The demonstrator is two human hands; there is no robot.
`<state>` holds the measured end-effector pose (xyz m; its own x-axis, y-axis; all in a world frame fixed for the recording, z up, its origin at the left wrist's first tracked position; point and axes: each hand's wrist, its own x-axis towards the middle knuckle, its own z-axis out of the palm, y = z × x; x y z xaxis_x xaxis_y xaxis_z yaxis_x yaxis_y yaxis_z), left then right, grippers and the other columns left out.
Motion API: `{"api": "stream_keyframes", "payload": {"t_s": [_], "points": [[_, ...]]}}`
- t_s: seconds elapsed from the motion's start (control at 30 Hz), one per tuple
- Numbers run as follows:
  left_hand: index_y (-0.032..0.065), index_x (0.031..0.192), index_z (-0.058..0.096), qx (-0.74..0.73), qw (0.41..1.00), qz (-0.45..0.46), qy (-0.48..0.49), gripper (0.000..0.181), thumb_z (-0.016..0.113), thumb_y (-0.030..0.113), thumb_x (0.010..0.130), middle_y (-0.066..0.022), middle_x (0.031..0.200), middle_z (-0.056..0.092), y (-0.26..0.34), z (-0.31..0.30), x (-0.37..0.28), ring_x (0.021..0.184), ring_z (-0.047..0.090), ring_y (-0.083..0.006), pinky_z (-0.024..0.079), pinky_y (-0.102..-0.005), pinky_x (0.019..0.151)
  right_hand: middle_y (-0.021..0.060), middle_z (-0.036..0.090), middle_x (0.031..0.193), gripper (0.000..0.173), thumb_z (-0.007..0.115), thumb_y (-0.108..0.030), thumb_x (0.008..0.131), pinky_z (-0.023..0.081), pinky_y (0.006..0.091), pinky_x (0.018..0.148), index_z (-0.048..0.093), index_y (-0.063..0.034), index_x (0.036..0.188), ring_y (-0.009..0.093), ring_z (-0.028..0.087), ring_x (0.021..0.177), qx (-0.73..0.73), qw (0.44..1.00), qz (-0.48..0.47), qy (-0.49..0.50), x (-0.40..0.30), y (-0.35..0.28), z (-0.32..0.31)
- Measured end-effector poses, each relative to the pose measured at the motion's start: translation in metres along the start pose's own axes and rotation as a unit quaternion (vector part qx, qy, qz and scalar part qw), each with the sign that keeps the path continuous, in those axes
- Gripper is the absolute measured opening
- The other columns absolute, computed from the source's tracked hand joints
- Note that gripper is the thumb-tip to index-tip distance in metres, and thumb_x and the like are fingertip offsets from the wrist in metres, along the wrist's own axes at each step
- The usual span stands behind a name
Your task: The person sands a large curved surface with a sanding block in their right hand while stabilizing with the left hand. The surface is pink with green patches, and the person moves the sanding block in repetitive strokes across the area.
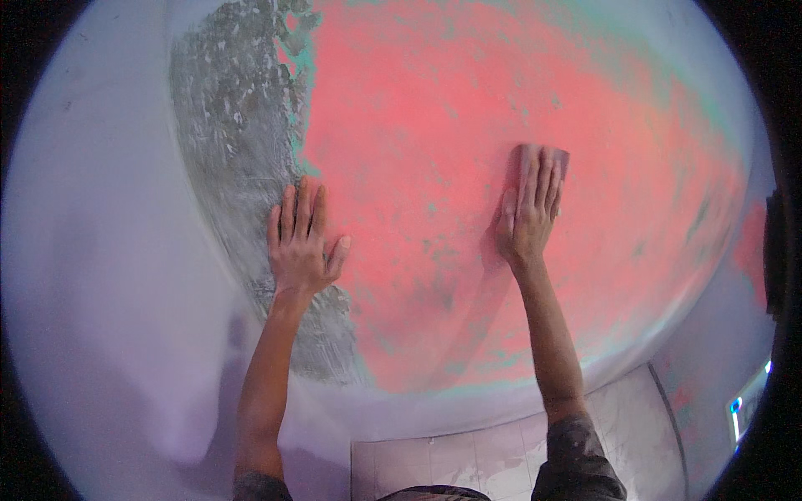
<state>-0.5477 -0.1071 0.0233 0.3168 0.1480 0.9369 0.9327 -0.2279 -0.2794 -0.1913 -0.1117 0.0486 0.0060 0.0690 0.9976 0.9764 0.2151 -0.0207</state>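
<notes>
A large wall surface fills the view, its middle a broad pink coated area (407, 113) with green flecks and a greenish rim. Along its left side runs a rough grey patch (219, 113) with pale marks. My left hand (301, 244) lies flat with fingers apart over the border between grey and pink, holding nothing. Further right, my right hand (532, 213) presses a dark, flat sanding sheet or pad (562, 164) to the pink area, fingers extended over it. What lies under the palm is hidden.
Plain pale wall (113, 206) borders the grey patch on the left. Below the coated surface is a panel of light tiles (454, 460). A dark object (777, 257) stands at the far right edge, with a bright-edged opening or panel (749, 401) below it.
</notes>
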Motion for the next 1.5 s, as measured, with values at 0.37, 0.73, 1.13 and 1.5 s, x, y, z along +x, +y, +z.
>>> {"api": "stream_keyframes", "payload": {"t_s": [0.37, 0.73, 1.13, 1.5], "points": [[0.0086, 0.163, 0.030, 0.019, 1.000, 0.015, -0.015, 0.078, 0.045, 0.052, 0.099, -0.0189, 0.167, 0.029, -0.014, -0.004, -0.008, 0.153, 0.027, -0.0422, 0.018, -0.0614, 0.122, 0.0184, 0.032, 0.166, 0.062, 0.048, -0.024, 0.097, 0.014, 0.0529, 0.126, 0.041, -0.0139, 0.159, 0.038, 0.023, 0.156, 0.024, 0.977, -0.170, -0.124, -0.039, -0.044, 0.016], [0.0199, 0.163, 0.032, 0.003, 1.000, -0.015, -0.011, 0.069, 0.042, 0.050, 0.102, -0.0141, 0.167, 0.030, -0.008, 0.000, -0.007, 0.151, 0.032, -0.0387, 0.022, -0.0595, 0.122, 0.0163, 0.028, 0.168, 0.070, 0.056, -0.018, 0.090, 0.012, 0.0519, 0.128, 0.041, -0.0168, 0.158, 0.039, 0.020, 0.157, 0.114, 0.949, -0.182, -0.232, -0.038, -0.119, 0.017], [0.0298, 0.162, 0.034, 0.005, 1.000, -0.003, -0.003, 0.067, 0.048, 0.048, 0.099, -0.0080, 0.168, 0.031, -0.021, -0.011, 0.017, 0.152, 0.033, -0.0328, 0.024, -0.0570, 0.122, 0.0153, 0.031, 0.167, 0.066, 0.057, -0.026, 0.092, 0.012, 0.0556, 0.127, 0.045, -0.0139, 0.156, 0.040, 0.022, 0.156, -0.002, 0.999, -0.050, -0.010, 0.008, -0.099, 0.022], [0.0239, 0.162, 0.035, 0.023, 1.000, 0.013, -0.018, 0.067, 0.046, 0.048, 0.101, -0.0142, 0.169, 0.026, -0.036, -0.019, 0.029, 0.155, 0.024, -0.0400, 0.015, -0.0614, 0.124, 0.0150, 0.026, 0.168, 0.070, 0.055, -0.028, 0.095, 0.010, 0.0543, 0.127, 0.036, -0.0115, 0.160, 0.037, 0.018, 0.157, 0.008, 0.999, 0.022, 0.035, 0.042, -0.057, 0.022]]}}
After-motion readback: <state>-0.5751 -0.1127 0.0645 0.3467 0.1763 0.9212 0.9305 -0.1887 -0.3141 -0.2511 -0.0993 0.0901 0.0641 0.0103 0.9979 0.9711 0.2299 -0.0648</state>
